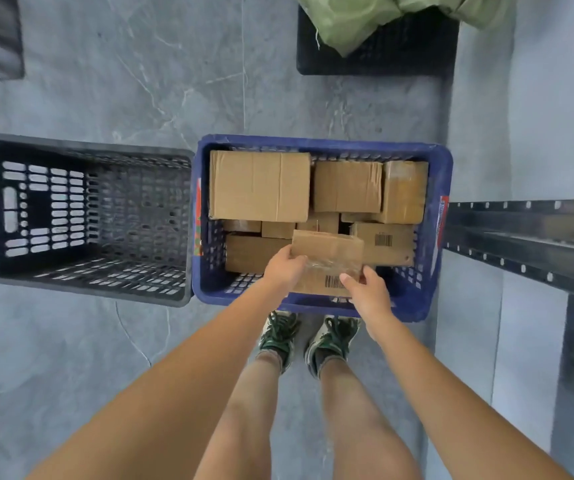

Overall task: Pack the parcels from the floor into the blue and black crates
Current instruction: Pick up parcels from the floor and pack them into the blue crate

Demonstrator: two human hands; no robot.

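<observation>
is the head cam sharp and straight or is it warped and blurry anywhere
Head view: wide-angle warp bows the black crate and blue crate; the shelf rail at the right edge smears; soft even light, no glare; the held parcel stays fairly sharp.

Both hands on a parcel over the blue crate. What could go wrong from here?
1. The held parcel is gripped only at its near corners by the left hand and right hand; loose tape there may let it slip.
2. The blue crate already holds stacked boxes; the parcel may land tilted on the barcoded box.
3. The black crate looks empty, so the load may end up lopsided.
</observation>
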